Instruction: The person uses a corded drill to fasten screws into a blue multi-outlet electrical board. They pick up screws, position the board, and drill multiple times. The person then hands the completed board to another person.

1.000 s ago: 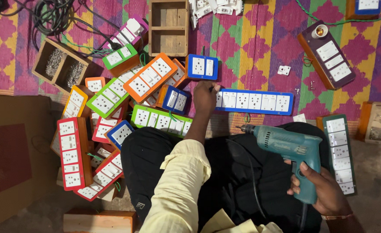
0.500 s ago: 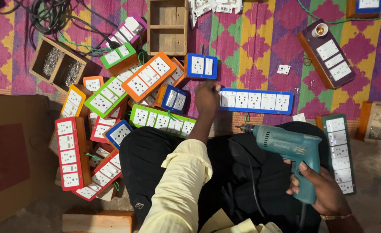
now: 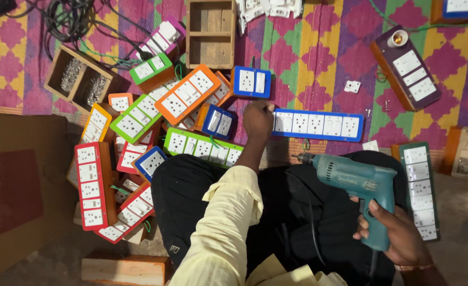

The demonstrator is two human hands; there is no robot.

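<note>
- Left hand point(image 3: 257, 121) stretched out over the mat, fingers curled onto the left end of a long blue-framed switchboard with white sockets point(image 3: 318, 125); can't tell how firm the hold is.
- Right hand point(image 3: 398, 238) wrapped tight around the handle of a teal electric drill point(image 3: 353, 177), held over the lap, bit pointing left, just short of that blue board's near edge.
- Sitting right by the left hand: a small square blue-framed switch plate point(image 3: 251, 81) just above, a long green-framed board point(image 3: 203, 148) just to its left.
- Further left, a messy pile of orange, red and green boards, with a tall red-framed one point(image 3: 91, 185) at the edge.
- Off to the right, a dark green-framed strip point(image 3: 422, 190) beside the knee.
- Up top on the pink patterned mat point(image 3: 324, 47): an open wooden box point(image 3: 210, 32), plus a brown wooden board with a bulb holder point(image 3: 407, 69).
</note>
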